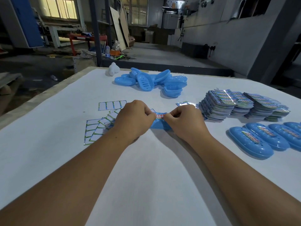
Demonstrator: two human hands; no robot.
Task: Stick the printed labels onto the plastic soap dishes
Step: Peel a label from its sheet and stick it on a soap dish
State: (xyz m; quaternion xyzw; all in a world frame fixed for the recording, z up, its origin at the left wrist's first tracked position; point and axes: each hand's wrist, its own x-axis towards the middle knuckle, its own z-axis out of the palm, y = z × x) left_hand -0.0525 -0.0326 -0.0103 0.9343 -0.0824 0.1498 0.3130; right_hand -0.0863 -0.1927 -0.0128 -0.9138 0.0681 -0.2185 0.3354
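A blue plastic soap dish (158, 125) lies on the white table between my hands, mostly hidden by them. A printed label (160, 115) with red characters sits on top of it. My left hand (134, 118) pinches the label's left end with curled fingers. My right hand (184, 119) pinches its right end the same way. Behind them, a heap of unlabelled blue soap dishes (151, 81) lies at the back of the table. Stacks of printed labels (241, 106) stand at the right. A row of labelled dishes (267, 139) lies at the near right.
Several used label backing sheets (101, 124) with white blank cells lie left of my left hand. A small white object (113, 69) stands at the table's far edge. The table's left edge (40, 97) runs diagonally. Beyond is a workshop floor with clutter.
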